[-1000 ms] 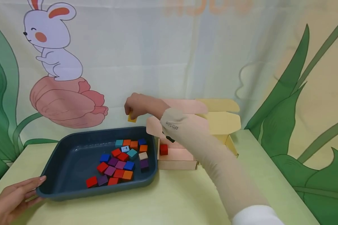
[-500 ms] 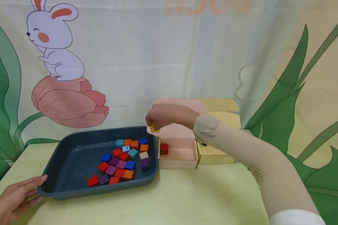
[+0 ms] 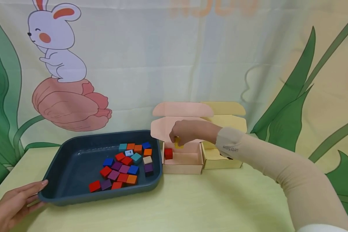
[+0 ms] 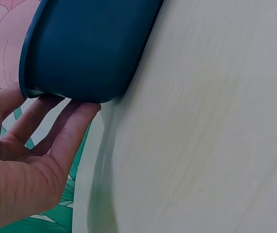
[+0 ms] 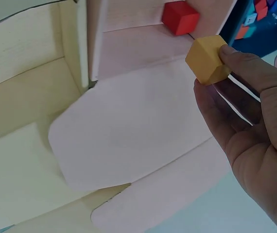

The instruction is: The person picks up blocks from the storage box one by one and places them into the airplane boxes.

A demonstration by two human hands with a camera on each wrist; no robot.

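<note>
A yellow cube (image 5: 209, 60) is pinched between the thumb and fingertips of my right hand (image 3: 188, 132). In the head view that hand hangs over the open pink box (image 3: 182, 169), in front of its raised lid. A red cube (image 3: 168, 153) lies in the box's left end. My left hand (image 3: 18, 201) grips the near left corner of the dark blue tray (image 3: 66, 154), thumb at the rim and fingers against the outer wall in the left wrist view. Several cubes, red, purple, blue, teal, orange and one pale (image 3: 147, 160), fill the tray's right half.
Beside the pink box, on its right, stands an open yellow box (image 3: 222, 164), partly behind my right forearm. The tray sits close to the pink box's left side. A printed cloth (image 3: 133, 64) with a rabbit and leaves hangs behind the light green table (image 3: 174, 206).
My right hand has carried the yellow cube rightward and down, from above the tray's back edge to over the pink box. The left hand keeps its hold on the tray corner.
</note>
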